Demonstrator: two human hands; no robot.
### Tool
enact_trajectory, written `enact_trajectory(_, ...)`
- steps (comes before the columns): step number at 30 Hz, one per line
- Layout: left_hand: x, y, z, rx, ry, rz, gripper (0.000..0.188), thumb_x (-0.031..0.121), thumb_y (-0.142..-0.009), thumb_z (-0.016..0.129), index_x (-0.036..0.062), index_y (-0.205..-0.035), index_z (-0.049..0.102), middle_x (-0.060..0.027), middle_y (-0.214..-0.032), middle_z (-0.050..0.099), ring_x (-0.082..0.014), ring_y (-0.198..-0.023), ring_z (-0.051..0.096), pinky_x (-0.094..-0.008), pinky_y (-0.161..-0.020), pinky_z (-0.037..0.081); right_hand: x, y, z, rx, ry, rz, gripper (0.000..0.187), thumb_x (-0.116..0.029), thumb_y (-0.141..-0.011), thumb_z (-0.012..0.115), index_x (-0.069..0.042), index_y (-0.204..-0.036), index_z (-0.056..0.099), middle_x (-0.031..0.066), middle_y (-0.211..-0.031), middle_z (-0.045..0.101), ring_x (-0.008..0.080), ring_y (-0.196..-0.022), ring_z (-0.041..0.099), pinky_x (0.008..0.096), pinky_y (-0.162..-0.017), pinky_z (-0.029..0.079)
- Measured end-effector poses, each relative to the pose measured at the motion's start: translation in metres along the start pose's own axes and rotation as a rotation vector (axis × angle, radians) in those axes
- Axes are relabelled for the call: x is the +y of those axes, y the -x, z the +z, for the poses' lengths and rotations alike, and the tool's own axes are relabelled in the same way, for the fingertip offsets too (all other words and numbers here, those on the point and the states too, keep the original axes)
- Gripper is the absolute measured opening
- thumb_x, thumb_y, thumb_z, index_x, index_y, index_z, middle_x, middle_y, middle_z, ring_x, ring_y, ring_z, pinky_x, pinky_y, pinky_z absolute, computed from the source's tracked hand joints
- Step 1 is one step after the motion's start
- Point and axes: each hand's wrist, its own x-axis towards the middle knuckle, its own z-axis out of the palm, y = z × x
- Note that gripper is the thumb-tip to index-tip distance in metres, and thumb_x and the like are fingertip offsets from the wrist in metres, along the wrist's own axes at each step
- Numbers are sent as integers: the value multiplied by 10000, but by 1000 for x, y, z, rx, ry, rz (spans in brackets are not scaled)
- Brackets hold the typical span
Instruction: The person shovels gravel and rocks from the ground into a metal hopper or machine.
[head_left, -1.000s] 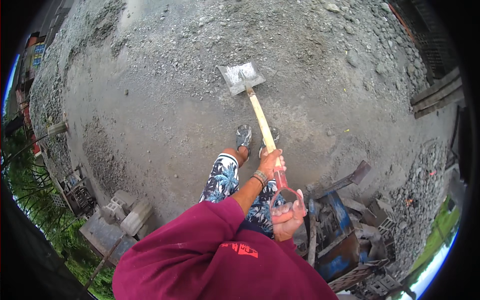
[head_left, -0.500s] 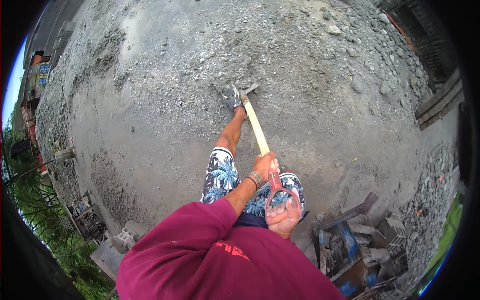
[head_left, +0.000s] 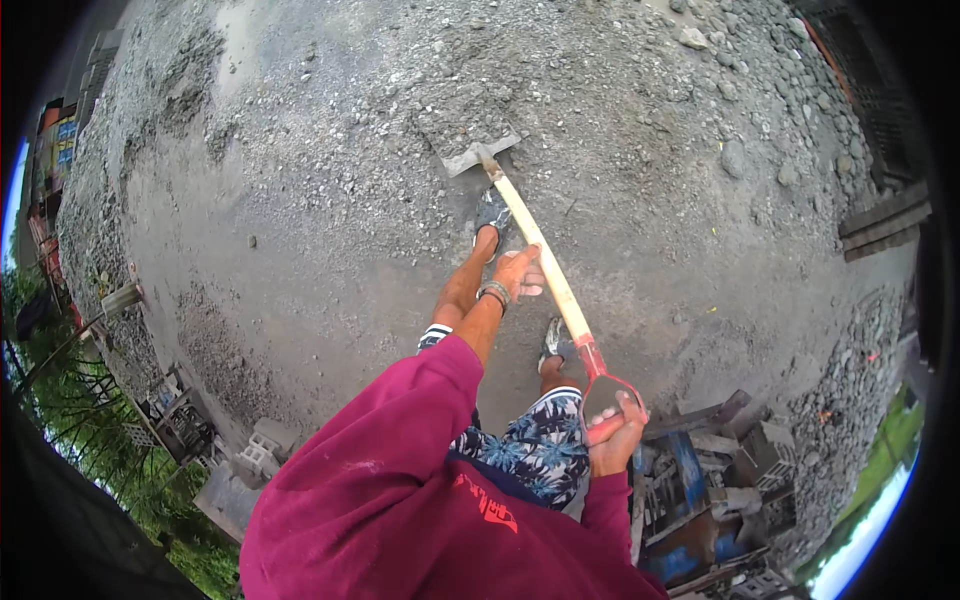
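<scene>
A shovel (head_left: 565, 297) with a pale wooden shaft and a red D-shaped handle lies slantwise across the view. Its grey metal blade (head_left: 468, 158) rests at the edge of the loose gravel ahead of my feet. My left hand (head_left: 518, 274) is at the middle of the shaft, fingers curled loosely against it; part of its hold is hidden by the wood. Lower and to the right, my right hand (head_left: 618, 436) is closed round the grip of the red handle. My front shoe (head_left: 491, 212) stands just behind the blade.
Gravel (head_left: 400, 120) spreads ahead, with larger stones (head_left: 733, 158) at the far right. Scrap metal and blocks (head_left: 690, 490) are piled close at my right. Concrete blocks (head_left: 262, 447) lie behind left. Stacked boards (head_left: 885, 222) stand at the right edge.
The blade has slid out from beside my front foot and shows broad side now. The handle and my right hand moved right, away from my body; my left hand moved forward.
</scene>
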Motion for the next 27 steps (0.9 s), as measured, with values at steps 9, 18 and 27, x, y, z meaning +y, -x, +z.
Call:
enact_trajectory(9,50,-109,-12,210,296,-82,225,142,-882,607,-30,-995,515,-131,-778,571,-281,-630,614,-456,-534,548,20,-4,-9,427,233,-226,37,-164,-854,571,-139,-841,547,-21,-560,434,131,-421,423,284,-363,370)
enact_trajectory(18,34,-17,-36,398,197,100,184,142,-822,646,-1,-777,540,-95,-633,566,-217,-485,568,-377,-433,510,70,23,-90,148,134,-226,75,-125,-813,553,-64,-842,587,0,-569,464,150,-407,455,288,-340,390)
enact_trajectory(27,-69,178,-74,384,234,156,158,108,-808,636,-11,-855,543,-110,-670,571,-221,-498,575,-386,-429,517,135,130,-257,11,92,-345,142,-142,-791,565,-26,-842,628,-2,-569,479,124,-438,470,274,-365,384)
